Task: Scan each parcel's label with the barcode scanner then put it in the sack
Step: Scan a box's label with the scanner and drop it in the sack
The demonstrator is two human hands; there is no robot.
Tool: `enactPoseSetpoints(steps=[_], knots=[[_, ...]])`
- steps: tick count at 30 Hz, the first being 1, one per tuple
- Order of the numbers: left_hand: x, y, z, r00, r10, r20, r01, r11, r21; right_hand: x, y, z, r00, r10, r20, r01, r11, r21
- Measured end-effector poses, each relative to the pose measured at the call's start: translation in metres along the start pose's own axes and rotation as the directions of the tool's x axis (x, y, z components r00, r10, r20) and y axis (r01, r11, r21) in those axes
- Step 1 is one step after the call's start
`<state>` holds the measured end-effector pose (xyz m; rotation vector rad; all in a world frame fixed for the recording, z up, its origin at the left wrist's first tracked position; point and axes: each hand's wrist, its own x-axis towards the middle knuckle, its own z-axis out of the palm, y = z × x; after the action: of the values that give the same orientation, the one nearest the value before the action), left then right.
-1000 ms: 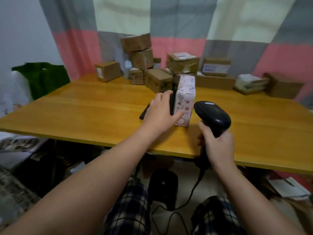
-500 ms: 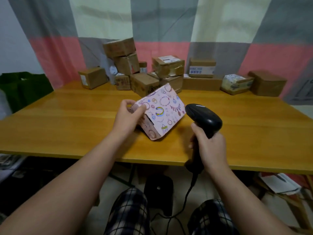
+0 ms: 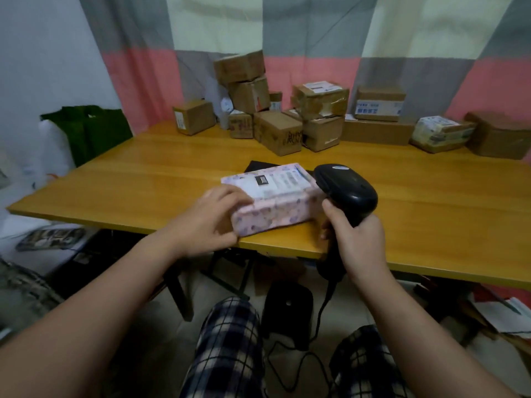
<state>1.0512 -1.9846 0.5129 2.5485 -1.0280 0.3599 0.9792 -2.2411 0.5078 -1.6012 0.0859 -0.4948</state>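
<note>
1. 1 wide-angle camera, worn on the person's head, looks forward and down across the wooden table [image 3: 143, 179].
2. It faces the checked curtain [image 3: 287, 30] behind the table's far edge, with the stacked cardboard parcels [image 3: 278, 133] well away from the lens.
3. Closest to the lens are the 2 forearms, entering from the bottom corners, and the plaid-trousered knees [image 3: 230, 340] at the bottom edge.
4. The left hand [image 3: 212, 219] holding the pink parcel [image 3: 275, 214] and the right hand [image 3: 359, 242] gripping the barcode scanner [image 3: 347, 188] sit near the frame's centre, over the table's near edge.
5. At the left border the view reaches a green bag [image 3: 89, 130] beside the table.
</note>
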Motion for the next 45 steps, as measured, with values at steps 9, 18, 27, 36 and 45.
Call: enactPoseSetpoints(steps=[9,18,27,36,45], knots=[[0.039,0.016,0.004,0.652,-0.757,0.044,0.701,0.58,-0.415,0.026,-0.018,0.018,0.962,0.219,0.164,-0.227,0.973,0.032],[0.038,-0.008,-0.001,0.695,-0.65,0.307,0.662,0.412,-0.626,0.01,-0.01,0.026,0.981,0.153,0.117,-0.177,0.956,0.233],[0.025,-0.007,-0.021,0.808,-0.59,0.009,0.524,0.71,-0.47,0.013,-0.034,0.031,0.99,-0.096,0.101,0.052,0.925,0.376],[0.009,0.003,-0.032,0.874,-0.485,0.031,0.388,0.658,-0.645,0.024,-0.049,0.051,0.972,-0.211,0.106,0.181,0.954,0.238],[0.0,0.013,-0.013,0.822,-0.535,-0.196,0.302,0.701,-0.646,-0.003,-0.039,0.064,0.959,-0.239,0.149,0.261,0.955,-0.143]])
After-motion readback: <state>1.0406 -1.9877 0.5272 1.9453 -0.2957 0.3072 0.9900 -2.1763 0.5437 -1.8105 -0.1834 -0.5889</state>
